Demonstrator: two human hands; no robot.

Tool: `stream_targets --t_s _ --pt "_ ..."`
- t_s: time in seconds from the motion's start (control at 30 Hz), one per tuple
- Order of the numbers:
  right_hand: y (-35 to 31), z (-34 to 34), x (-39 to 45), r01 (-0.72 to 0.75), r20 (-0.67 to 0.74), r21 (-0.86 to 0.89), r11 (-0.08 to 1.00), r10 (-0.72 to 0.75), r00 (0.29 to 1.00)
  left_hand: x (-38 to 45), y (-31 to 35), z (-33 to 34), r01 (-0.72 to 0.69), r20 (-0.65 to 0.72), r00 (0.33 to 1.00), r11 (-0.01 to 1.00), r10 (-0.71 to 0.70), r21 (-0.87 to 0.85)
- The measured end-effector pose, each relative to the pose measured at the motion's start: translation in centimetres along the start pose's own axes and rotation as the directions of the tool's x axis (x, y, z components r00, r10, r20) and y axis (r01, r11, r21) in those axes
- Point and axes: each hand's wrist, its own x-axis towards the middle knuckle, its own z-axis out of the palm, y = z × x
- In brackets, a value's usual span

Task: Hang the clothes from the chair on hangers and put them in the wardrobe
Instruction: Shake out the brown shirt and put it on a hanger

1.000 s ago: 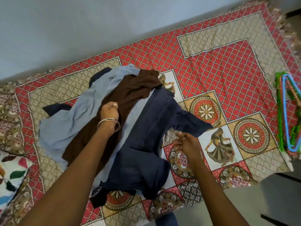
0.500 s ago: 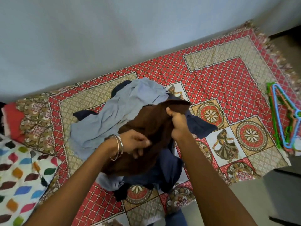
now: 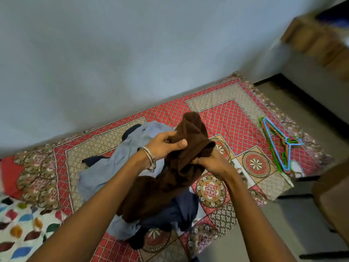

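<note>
Bedspread (image 3: 222, 114), red and beige patterned, fills the frame from 8 to 3 o'clock; the pile lies at its centre. Light blue garment (image 3: 113, 167), crumpled, at 9 o'clock of the pile. Brown garment (image 3: 170, 178), the item in hand: a second ago it lay flat across the pile under the left hand only; now both hands have it raised clear of the heap, so one piece is judged singled out, its hanger not yet fetched. Its long axis runs from 1 o'clock, bunched top highest, down to 7 o'clock, where the loose end trails onto the pile. Navy garment (image 3: 170, 214), under the brown one, at 6 o'clock. Hangers (image 3: 277, 146), blue, green and red, stacked near the bedspread's 3 o'clock edge, well apart from the pile. Left hand (image 3: 166, 146), bangle at wrist, fingers and thumb curled round the upper cloth. Right hand (image 3: 209, 163), ring worn, fingers bunched tight into the cloth just below.
</note>
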Motion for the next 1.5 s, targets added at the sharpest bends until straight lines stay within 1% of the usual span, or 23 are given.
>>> stream_targets --t_s 0.03,0.1,0.17,0.23,0.27,0.33,0.4,0.57,0.63,0.7,0.77,0.8,0.87,0.93,1.07,1.13,1.17,1.23,1.27,1.3,1.4,1.47,1.5 --pt "-0.7 -0.2 -0.8 0.009 -0.016 -0.055 0.998 -0.01 1.0 -0.7 0.9 0.5 -0.03 0.005 1.0 0.999 0.029 0.026" --pt "-2.2 -0.9 -2.9 0.072 -0.173 -0.116 0.991 -0.091 0.981 -1.9 2.9 1.7 -0.107 0.085 0.991 0.993 0.102 0.053" --pt "-3.1 -1.6 -3.6 0.084 -0.369 -0.033 0.996 -0.09 0.925 -2.1 4.2 2.7 -0.214 0.213 0.96 0.967 0.183 0.135" --pt "-4.5 -2.2 -5.5 0.098 -0.505 0.084 0.992 -0.042 0.862 -2.9 5.2 4.2 -0.316 0.298 0.926 0.91 0.233 0.27" --pt "-5.0 -2.7 -6.3 0.122 -0.529 0.106 0.987 -0.048 0.847 -3.1 5.7 5.3 -0.341 0.279 0.927 0.877 0.253 0.337" --pt "-5.3 -3.5 -5.8 0.134 -0.548 0.101 0.986 -0.057 0.834 -2.1 6.0 6.2 -0.312 0.076 0.947 0.843 0.311 0.437" --pt "-6.8 -4.4 -7.6 0.196 -0.573 0.131 0.972 -0.087 0.815 -2.8 7.8 7.3 -0.303 -0.152 0.885 0.794 0.439 0.527" --pt "-8.1 -6.8 -10.4 0.309 -0.64 0.181 0.934 -0.127 0.758 -3.6 11.9 8.0 -0.346 -0.357 0.787 0.839 0.503 0.419" --pt "-7.8 -7.9 -11.1 0.272 -0.653 0.198 0.941 -0.08 0.753 -3.7 13.6 7.5 -0.404 -0.429 0.759 0.871 0.49 0.281" --pt "-7.9 -9.2 -12.7 0.185 -0.595 0.152 0.971 -0.06 0.801 -4.2 16.2 7.6 -0.435 -0.395 0.834 0.9 0.385 -0.039" --pt "-8.3 -10.0 -13.7 0.024 -0.474 0.055 0.998 0.005 0.881 -4.3 18.5 7.4 -0.424 -0.325 0.883 0.875 0.34 -0.236" --pt "-8.4 -10.3 -14.0 -0.076 -0.445 -0.038 0.996 0.052 0.894 -4.3 19.5 7.5 -0.444 -0.316 0.878 0.857 0.358 -0.261" --pt "-8.7 -10.4 -14.3 -0.254 -0.468 -0.257 0.933 0.11 0.877 -3.8 20.9 8.0 -0.488 -0.358 0.853 0.826 0.381 -0.283" --pt "-8.6 -10.6 -14.1 -0.313 -0.498 -0.324 0.893 0.12 0.859 -3.5 22.0 8.7 -0.448 -0.404 0.856 0.854 0.324 -0.265" --pt "-7.8 -10.8 -12.8 -0.218 -0.602 -0.249 0.944 0.026 0.798 -3.0 23.4 8.7 -0.314 -0.429 0.886 0.908 0.175 -0.278" --pt "-7.8 -11.2 -12.7 -0.119 -0.645 -0.1 0.988 0.026 0.763 -2.8 23.8 7.8 -0.259 -0.449 0.89 0.896 0.077 -0.36" --pt "-7.6 -11.7 -12.7 -0.057 -0.627 0.08 0.995 0.095 0.773 -3.0 23.7 7.2 -0.239 -0.401 0.916 0.835 0.024 -0.496" --pt "-7.5 -13.0 -13.1 -0.024 -0.446 0.458 0.889 0.253 0.859 -3.0 24.0 5.7 -0.243 -0.314 0.949 0.644 0.004 -0.726" --pt "-7.1 -13.6 -13.4 -0.072 -0.361 0.535 0.842 0.304 0.882 -2.8 23.9 4.6 -0.258 -0.311 0.95 0.571 0.006 -0.779" --pt "-7.0 -14.0 -13.6 -0.129 -0.302 0.548 0.827 0.339 0.891 -2.6 24.0 3.8 -0.268 -0.323 0.946 0.549 -0.004 -0.791" --pt "-8.0 -14.1 -13.7 -0.164 -0.198 0.587 0.793 0.337 0.92 -1.8 23.8 2.3 -0.289 -0.435 0.896 0.625 -0.09 -0.725" --pt "-9.4 -13.4 -13.5 -0.072 -0.153 0.695 0.715 0.245 0.957 -1.5 23.1 2.4 -0.22 -0.437 0.898 0.807 -0.052 -0.548" --pt "-10.1 -13.0 -13.3 -0.004 -0.172 0.753 0.658 0.203 0.964 -1.2 22.6 2.8 -0.142 -0.384 0.923 0.919 -0.01 -0.367"
